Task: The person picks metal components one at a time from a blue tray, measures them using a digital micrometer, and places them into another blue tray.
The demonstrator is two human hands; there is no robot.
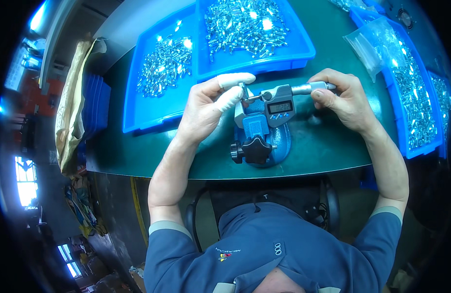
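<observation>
A digital micrometer (279, 101) with a small lit display is clamped in a blue stand (282, 146) that has black knobs. My left hand (201, 107) wears white finger cots on its thumb and a finger. Between them it pinches a small shiny metal part (243, 92) at the micrometer's jaws. My right hand (346, 100) closes its thumb and fingers around the silver thimble (311, 88) at the micrometer's right end.
Blue trays (157, 119) of small shiny metal parts stand beyond my hands. Another blue tray (406, 146) of such parts lies at the right, with a clear plastic bag (369, 46) over its edge. Brown paper sacking (69, 112) and stacked blue bins (96, 105) stand left of the green table (211, 163).
</observation>
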